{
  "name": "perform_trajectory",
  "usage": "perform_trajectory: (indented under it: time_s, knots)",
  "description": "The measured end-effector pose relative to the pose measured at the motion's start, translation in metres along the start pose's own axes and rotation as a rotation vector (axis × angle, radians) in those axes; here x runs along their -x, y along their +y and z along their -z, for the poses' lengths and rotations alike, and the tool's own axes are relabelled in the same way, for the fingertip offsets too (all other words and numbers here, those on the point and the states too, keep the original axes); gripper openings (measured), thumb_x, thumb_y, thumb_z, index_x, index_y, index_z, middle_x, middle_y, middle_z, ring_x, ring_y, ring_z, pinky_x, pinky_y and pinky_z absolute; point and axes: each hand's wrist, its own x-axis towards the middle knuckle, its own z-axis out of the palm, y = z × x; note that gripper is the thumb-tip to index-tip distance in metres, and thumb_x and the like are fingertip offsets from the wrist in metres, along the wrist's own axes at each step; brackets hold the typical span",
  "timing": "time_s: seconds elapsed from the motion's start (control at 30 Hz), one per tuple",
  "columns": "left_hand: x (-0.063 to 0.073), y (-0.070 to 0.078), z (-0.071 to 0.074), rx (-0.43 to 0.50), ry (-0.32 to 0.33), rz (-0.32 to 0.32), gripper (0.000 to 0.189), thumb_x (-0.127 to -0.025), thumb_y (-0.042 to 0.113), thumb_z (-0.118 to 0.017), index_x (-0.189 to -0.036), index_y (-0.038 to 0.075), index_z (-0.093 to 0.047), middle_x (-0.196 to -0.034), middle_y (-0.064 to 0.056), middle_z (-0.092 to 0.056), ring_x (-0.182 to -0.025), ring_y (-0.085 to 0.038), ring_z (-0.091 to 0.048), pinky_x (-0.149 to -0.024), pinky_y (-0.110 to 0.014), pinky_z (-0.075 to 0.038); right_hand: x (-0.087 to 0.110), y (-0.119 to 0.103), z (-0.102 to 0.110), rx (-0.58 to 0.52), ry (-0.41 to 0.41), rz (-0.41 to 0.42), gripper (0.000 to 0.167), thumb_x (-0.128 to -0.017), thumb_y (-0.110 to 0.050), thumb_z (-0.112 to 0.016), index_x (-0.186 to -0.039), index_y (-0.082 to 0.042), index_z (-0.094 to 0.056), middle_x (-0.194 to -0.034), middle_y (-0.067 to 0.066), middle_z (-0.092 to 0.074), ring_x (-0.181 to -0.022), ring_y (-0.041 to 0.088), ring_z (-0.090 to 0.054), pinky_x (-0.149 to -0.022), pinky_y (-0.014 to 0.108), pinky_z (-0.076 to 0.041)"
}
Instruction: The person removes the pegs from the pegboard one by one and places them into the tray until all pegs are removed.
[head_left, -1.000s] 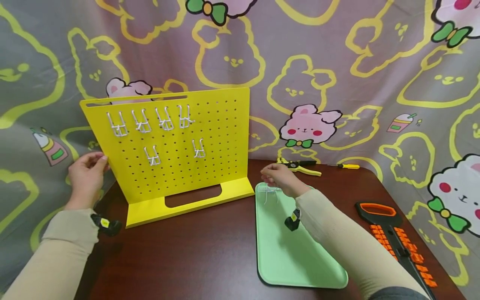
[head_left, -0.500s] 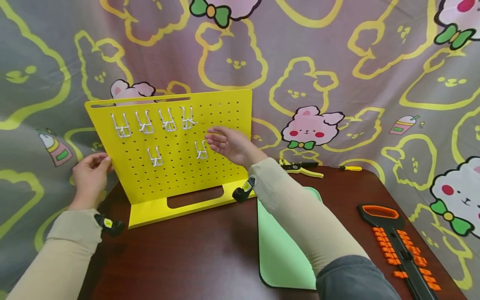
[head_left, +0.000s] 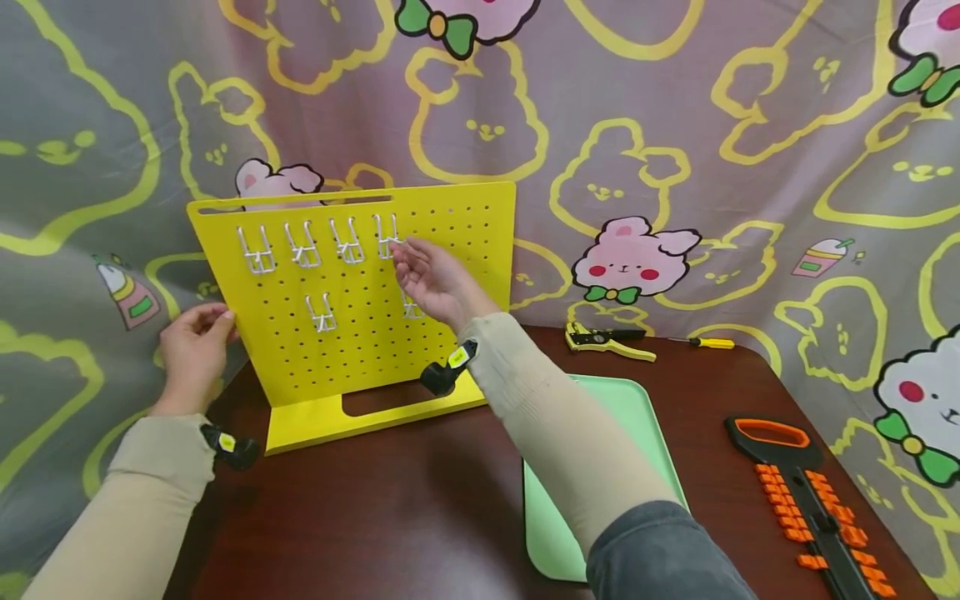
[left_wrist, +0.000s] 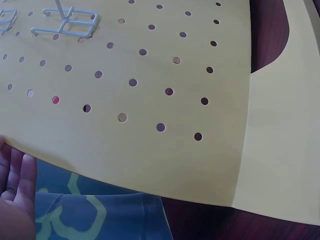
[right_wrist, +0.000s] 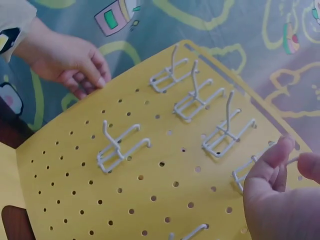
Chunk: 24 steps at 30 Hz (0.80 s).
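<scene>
Over the past second the right hand [head_left: 435, 279] has moved from above the green tray [head_left: 637, 417] to the right end of the yellow pegboard's [head_left: 367, 358] upper row. Its grip pinches a thin white wire [right_wrist: 292, 161] between thumb and fingertip, beside the fourth hook [head_left: 387, 241]; fingers hide whether the two join. Thumb in front, fingers behind, the left hand [head_left: 197, 350] grasps the board's left edge. Yellow labels [head_left: 459, 357] mark both black wrist cameras [head_left: 438, 379], their print too small to read. Smooth and flat, the pegboard stands upright on a slotted foot, punched with rows of round holes. Other bent-wire hooks [head_left: 260, 261], glossy white, hang from it. Rounded at its corners, the tray lies on the reddish-brown worktop [head_left: 360, 517], near an orange-and-black rack [head_left: 817, 500]. Behind hangs a rippled cloth [head_left: 510, 100] printed with cartoon rabbits and drink cups.
</scene>
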Motion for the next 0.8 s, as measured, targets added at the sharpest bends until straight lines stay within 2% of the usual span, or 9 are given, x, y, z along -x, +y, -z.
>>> perform_trajectory:
  time_s: [0.17,0.27,0.47,0.57,0.8]
  knots:
    - [-0.001,0.0,0.0,0.026,0.013,-0.012,0.014,-0.105,0.016,-0.06,-0.097,0.027,-0.06,-0.095,0.01,-0.056,-0.082,-0.004,-0.057,-0.072,-0.008,-0.051,-0.001,0.0,-0.002,0.004,0.019,0.009,0.013,-0.104,-0.008,-0.063,-0.11,0.003,-0.068,-0.095,0.009,-0.07,-0.078,0.012,-0.063,-0.066,0.018,-0.053]
    - [-0.001,-0.001,0.0,0.031,0.018,-0.019,0.011,-0.105,0.015,-0.06,-0.099,0.024,-0.062,-0.094,0.01,-0.056,-0.081,-0.004,-0.056,-0.072,-0.008,-0.051,-0.002,0.001,-0.003,0.001,0.022,-0.006,0.011,-0.103,-0.005,-0.064,-0.107,0.004,-0.068,-0.093,0.009,-0.069,-0.077,0.012,-0.063,-0.066,0.018,-0.053]
    - [-0.001,0.001,-0.002,0.024,0.005,-0.024,0.011,-0.106,0.015,-0.06,-0.1,0.024,-0.062,-0.094,0.009,-0.056,-0.083,-0.006,-0.057,-0.071,-0.008,-0.05,0.001,0.001,-0.006,-0.042,0.03,-0.013,0.01,-0.103,-0.003,-0.063,-0.109,0.004,-0.067,-0.093,0.008,-0.068,-0.077,0.012,-0.06,-0.068,0.018,-0.053]
    - [-0.002,0.002,-0.003,0.028,0.001,-0.02,0.013,-0.106,0.016,-0.06,-0.098,0.027,-0.061,-0.095,0.008,-0.056,-0.085,-0.008,-0.057,-0.07,-0.007,-0.05,0.004,0.004,-0.012,-0.08,0.051,-0.001,0.008,-0.103,-0.003,-0.063,-0.107,0.003,-0.065,-0.09,0.008,-0.066,-0.076,0.012,-0.059,-0.068,0.017,-0.053]
    - [-0.003,-0.002,-0.007,0.001,0.025,-0.009,0.007,-0.106,0.019,-0.06,-0.102,0.024,-0.063,-0.094,0.009,-0.055,-0.084,-0.007,-0.057,-0.073,-0.008,-0.05,0.007,0.019,-0.03,-0.138,0.1,0.017,0.005,-0.101,-0.001,-0.064,-0.099,0.003,-0.065,-0.086,0.008,-0.065,-0.073,0.011,-0.06,-0.067,0.017,-0.053]
